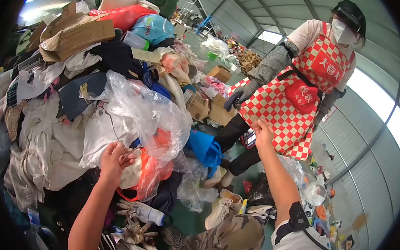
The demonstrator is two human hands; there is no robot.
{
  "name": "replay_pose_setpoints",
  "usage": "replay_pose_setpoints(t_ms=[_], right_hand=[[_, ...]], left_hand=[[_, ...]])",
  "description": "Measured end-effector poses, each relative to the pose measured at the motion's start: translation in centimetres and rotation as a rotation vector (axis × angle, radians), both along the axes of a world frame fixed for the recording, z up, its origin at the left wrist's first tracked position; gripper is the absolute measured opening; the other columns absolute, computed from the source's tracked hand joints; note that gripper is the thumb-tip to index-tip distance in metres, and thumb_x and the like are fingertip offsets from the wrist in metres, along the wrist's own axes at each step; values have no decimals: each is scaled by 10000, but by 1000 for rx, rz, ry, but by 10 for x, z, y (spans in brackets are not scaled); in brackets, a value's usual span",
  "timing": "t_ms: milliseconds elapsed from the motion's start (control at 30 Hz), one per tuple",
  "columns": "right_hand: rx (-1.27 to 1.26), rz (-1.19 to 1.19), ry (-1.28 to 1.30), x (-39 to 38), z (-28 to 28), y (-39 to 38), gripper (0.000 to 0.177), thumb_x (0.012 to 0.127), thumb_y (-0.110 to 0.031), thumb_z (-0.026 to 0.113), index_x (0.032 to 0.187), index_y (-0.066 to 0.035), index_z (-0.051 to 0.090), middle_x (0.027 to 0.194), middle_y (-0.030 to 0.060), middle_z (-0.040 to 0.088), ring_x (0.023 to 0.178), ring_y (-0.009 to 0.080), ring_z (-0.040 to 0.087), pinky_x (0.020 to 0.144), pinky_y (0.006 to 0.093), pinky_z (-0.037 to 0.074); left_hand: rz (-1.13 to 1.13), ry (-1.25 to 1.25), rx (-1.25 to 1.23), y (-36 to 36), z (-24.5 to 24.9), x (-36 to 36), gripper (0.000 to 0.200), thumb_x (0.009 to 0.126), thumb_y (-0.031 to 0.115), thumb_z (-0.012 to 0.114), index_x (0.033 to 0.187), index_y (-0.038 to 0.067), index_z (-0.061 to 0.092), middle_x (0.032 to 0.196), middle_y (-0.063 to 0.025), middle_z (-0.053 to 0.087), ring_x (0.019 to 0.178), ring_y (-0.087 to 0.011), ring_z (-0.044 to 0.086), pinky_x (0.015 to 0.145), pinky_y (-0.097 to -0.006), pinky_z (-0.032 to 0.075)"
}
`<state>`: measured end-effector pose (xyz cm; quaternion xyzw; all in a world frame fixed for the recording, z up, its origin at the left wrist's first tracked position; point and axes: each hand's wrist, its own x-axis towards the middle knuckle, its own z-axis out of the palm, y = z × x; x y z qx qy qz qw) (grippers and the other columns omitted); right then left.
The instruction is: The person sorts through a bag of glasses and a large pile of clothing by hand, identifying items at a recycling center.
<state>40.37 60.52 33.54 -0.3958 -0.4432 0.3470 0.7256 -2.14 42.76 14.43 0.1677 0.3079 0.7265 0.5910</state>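
Observation:
My left hand (pixel 115 160) is closed on a thin, dark bent wire (pixel 112 126) whose upper end curves over the white cloth (pixel 95 143). Just right of that hand lie a large clear plastic bag (pixel 134 106) and an orange-and-white bag (pixel 150 176), partly covered by clear plastic. My right hand (pixel 263 132) is raised, fingers pinched together, in front of a co-worker's red-and-white checked apron (pixel 279 115). Whatever those fingers hold, if anything, I cannot make out. Between my hands hangs a blue bag (pixel 205 147).
A big heap of clothes, bags and a cardboard box (pixel 73 39) rises on the left. The masked co-worker (pixel 306 72) stands close on the right, wearing a dark glove (pixel 239 95). Shoes (pixel 221 210), work gloves (pixel 141 213) and a plastic bottle (pixel 34 215) lie near my legs.

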Motion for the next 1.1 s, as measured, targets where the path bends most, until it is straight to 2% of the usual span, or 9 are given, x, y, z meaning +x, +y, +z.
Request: replay_pose_setpoints(t_ms=[133, 167, 267, 333, 400, 500, 667, 867, 1100], right_hand=[[-119, 62, -13, -18, -1, -11, 193, 759, 47, 632, 915, -2, 530, 855, 113, 622, 761, 209, 631, 735, 314, 543], [-107, 276, -26, 4, -15, 6, 193, 739, 45, 647, 900, -1, 551, 859, 110, 623, 787, 217, 629, 746, 326, 535], [-229, 427, -107, -21, -49, 3, 97, 788, -2, 612, 867, -17, 557, 816, 73, 600, 765, 176, 603, 743, 295, 519], [-245, 626, -184, -30, -89, 20, 106, 812, 1, 604, 912, -12, 571, 874, 85, 614, 828, 179, 613, 780, 297, 526], [-354, 568, -135, -53, -121, 16, 162, 815, 24, 600, 973, 3, 570, 910, 101, 622, 876, 193, 618, 826, 314, 532], [-454, 684, -72, -91, -170, -5, 204, 815, 35, 601, 1014, 7, 561, 920, 108, 625, 881, 205, 623, 844, 329, 534], [-509, 848, -40, -139, -204, -49, 222, 817, 19, 607, 1030, -11, 548, 939, 99, 628, 890, 202, 624, 821, 314, 539], [-637, 988, -60, -187, -232, -106, 161, 814, 29, 600, 966, -15, 570, 874, 88, 633, 796, 196, 643, 734, 309, 559], [-716, 883, -238, -202, -263, -158, 127, 810, 25, 612, 927, -9, 574, 869, 73, 618, 760, 159, 623, 693, 290, 552]], left_hand=[[26, -2, -2, -10, 20, -7, 181, 921, 242, 507, 962, 67, 490, 846, -67, 572, 733, -172, 637, 648, -284, 531], [22, 21, 4, -10, 22, -12, 175, 918, 237, 519, 968, 73, 480, 796, -15, 528, 726, -156, 619, 619, -288, 509], [163, 145, 65, -20, 26, -40, 245, 911, 233, 526, 1052, 34, 497, 885, -72, 558, 807, -208, 636, 695, -322, 514], [212, 183, 118, -27, 10, -62, 224, 919, 227, 522, 1012, 24, 499, 891, -81, 568, 811, -229, 649, 719, -336, 532], [257, 203, 137, -41, 0, -75, 199, 921, 225, 521, 985, 37, 510, 875, -75, 576, 811, -223, 651, 698, -324, 544], [236, 300, 92, -66, -23, -95, 159, 921, 221, 524, 964, 68, 531, 867, -60, 608, 805, -187, 650, 681, -299, 544], [233, 395, -58, -99, -24, -102, 174, 921, 236, 531, 968, 68, 535, 887, -64, 611, 807, -189, 650, 687, -282, 529], [119, 501, -180, -145, -40, -104, 191, 931, 238, 517, 996, 58, 505, 848, -68, 603, 778, -195, 655, 666, -290, 532], [93, 477, -304, -166, -70, -88, 170, 928, 223, 520, 987, 64, 506, 842, -53, 633, 764, -190, 666, 653, -274, 532]])
